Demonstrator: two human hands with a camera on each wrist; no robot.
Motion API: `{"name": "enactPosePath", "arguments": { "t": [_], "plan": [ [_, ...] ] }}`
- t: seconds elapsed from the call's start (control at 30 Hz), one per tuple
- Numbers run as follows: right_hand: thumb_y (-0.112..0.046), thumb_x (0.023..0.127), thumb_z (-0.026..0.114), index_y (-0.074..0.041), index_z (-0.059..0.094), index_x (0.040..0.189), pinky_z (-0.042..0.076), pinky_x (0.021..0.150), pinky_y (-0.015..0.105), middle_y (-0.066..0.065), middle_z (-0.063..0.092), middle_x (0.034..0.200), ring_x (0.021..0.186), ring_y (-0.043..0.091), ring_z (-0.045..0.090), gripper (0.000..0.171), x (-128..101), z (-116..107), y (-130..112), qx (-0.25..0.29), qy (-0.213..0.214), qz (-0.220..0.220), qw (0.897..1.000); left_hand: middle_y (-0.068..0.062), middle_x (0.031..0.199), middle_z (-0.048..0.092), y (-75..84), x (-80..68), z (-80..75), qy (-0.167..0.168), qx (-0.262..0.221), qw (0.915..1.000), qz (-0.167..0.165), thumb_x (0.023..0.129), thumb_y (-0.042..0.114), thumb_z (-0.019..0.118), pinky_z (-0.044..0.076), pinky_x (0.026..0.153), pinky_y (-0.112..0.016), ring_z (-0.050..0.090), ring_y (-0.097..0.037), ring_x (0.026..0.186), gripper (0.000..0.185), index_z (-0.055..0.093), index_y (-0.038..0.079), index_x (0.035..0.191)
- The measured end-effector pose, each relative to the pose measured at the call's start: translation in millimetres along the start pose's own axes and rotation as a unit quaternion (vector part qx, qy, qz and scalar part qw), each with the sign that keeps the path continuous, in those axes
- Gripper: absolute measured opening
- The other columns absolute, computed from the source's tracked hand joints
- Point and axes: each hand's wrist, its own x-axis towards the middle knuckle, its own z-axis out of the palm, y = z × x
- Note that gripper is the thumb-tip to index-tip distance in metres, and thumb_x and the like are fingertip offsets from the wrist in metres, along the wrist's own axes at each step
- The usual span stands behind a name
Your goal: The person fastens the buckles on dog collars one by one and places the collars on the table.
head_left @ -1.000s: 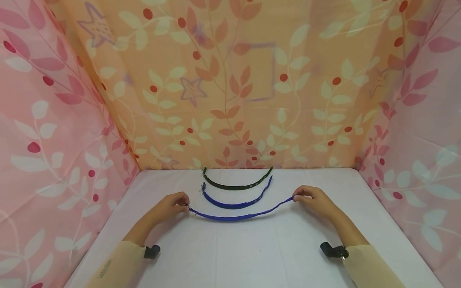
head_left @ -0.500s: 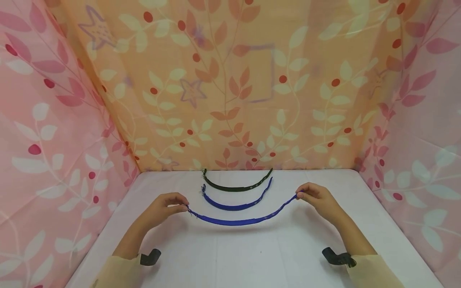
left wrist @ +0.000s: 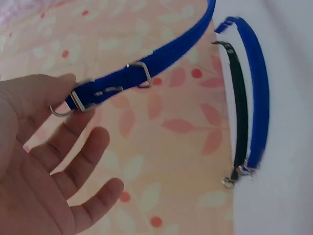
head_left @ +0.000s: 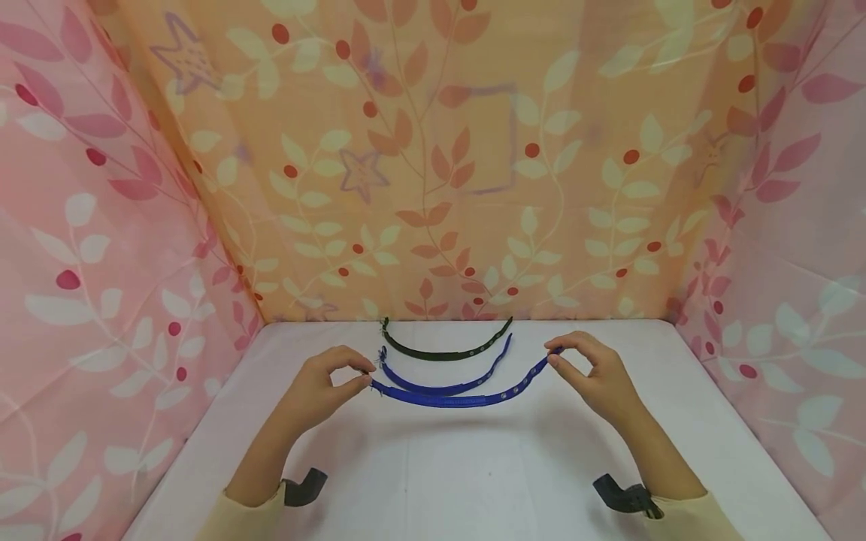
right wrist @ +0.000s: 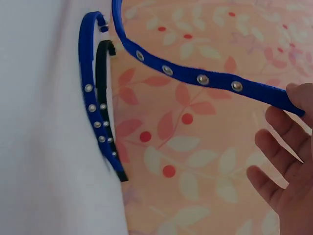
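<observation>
I hold a blue collar (head_left: 460,400) by its two ends so that it sags in a shallow arc above the white table (head_left: 473,481). My left hand (head_left: 366,374) pinches the buckle end (left wrist: 98,93) between thumb and forefinger, the other fingers spread. My right hand (head_left: 551,356) pinches the eyelet end (right wrist: 274,95). Just behind the held collar a second blue collar (head_left: 406,382) lies curved on the table. A black collar (head_left: 440,353) lies behind that, near the back wall. Both lying collars also show in the wrist views: the blue collar (left wrist: 259,88) (right wrist: 87,88) and the black collar (left wrist: 238,112) (right wrist: 105,112).
Leaf-patterned fabric walls close the table in: orange at the back (head_left: 433,188), pink at the left (head_left: 101,263) and the right (head_left: 778,263). White tabletop lies bare in front of my hands.
Both hands have risen and drawn closer together, moving slightly toward the back. The held blue collar has lifted off the table and now hangs close to the second blue collar.
</observation>
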Motion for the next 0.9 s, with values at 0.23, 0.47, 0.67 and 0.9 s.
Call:
{"name": "enactPosePath", "arguments": {
  "t": [0.23,0.47,0.67,0.9],
  "plan": [
    [0.007,0.077,0.082,-0.012,0.076,0.117,0.045,0.102,0.013,-0.001,0.074,0.106,0.110,0.012,0.063,0.045,8,0,-24,-0.012,0.062,-0.122,0.991,0.010,0.104,0.072,30.3,-0.1,8.3,0.044,0.031,0.9980,0.033,0.087,0.013,0.083,0.054,0.095,-0.046,0.064,-0.010,0.103,0.028,0.074,0.024,0.112],
    [0.011,0.075,0.079,-0.009,0.073,0.122,0.047,0.100,0.014,0.001,0.071,0.102,0.103,0.010,0.063,0.051,8,-3,-50,0.029,0.067,-0.122,0.990,0.014,0.106,0.072,58.5,-7.4,18.4,0.063,-0.070,0.9954,-0.017,0.089,0.025,0.082,0.053,0.101,-0.045,0.064,-0.011,0.108,0.028,0.072,0.027,0.115],
    [0.012,0.080,0.077,-0.009,0.067,0.129,0.043,0.104,0.016,-0.001,0.067,0.100,0.101,0.008,0.060,0.055,6,-5,-76,0.057,0.048,-0.071,0.995,0.006,0.107,0.074,85.6,-11.9,29.9,0.095,-0.185,0.9773,-0.040,0.089,0.020,0.082,0.054,0.099,-0.033,0.068,-0.014,0.106,0.036,0.068,0.022,0.122],
    [0.008,0.085,0.076,-0.010,0.070,0.118,0.048,0.100,0.018,-0.002,0.068,0.103,0.100,0.010,0.062,0.039,6,-3,-97,0.085,0.027,-0.041,0.995,-0.008,0.110,0.075,108.5,-14.4,41.8,0.146,-0.309,0.9390,-0.042,0.088,0.010,0.081,0.056,0.093,-0.025,0.068,-0.024,0.105,0.038,0.064,0.009,0.122]
  ]
}}
